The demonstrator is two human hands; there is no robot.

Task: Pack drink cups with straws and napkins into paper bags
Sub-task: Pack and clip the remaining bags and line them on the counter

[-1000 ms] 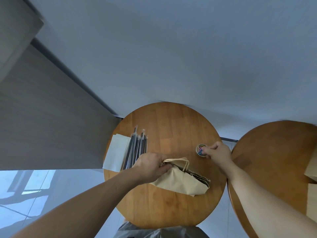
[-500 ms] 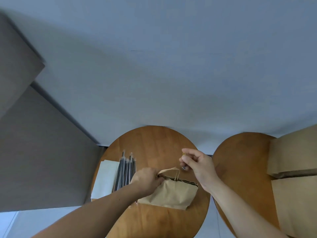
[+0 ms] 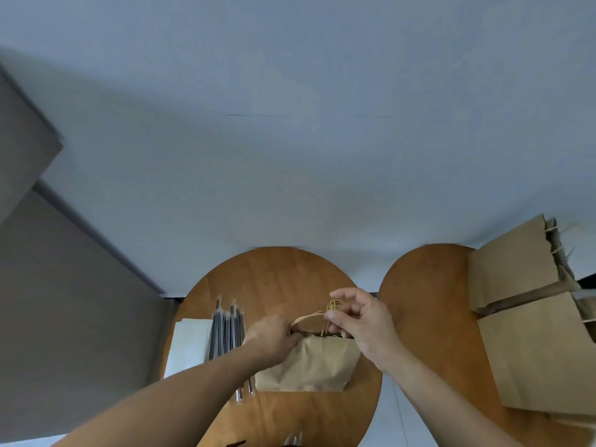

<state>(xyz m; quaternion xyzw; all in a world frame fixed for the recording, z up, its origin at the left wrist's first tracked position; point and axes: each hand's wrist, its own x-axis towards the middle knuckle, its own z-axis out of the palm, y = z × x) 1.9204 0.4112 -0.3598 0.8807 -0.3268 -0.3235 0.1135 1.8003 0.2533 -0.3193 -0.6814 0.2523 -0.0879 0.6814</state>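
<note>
Left hand grips mouth of brown paper bag lying on round wooden counter; right hand pinches small yellow clip above it. Likely sealing stage; spare black straws, white napkins beside.

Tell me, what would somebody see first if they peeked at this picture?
Two hands meet over a flat brown paper bag on the left round table: the left hand grips its top edge while the right hand pinches what looks like a small yellow clip by the handles. Dark wrapped straws lie just left of the bag, partly on white napkins, and more paper bags are piled on the right table.
</note>
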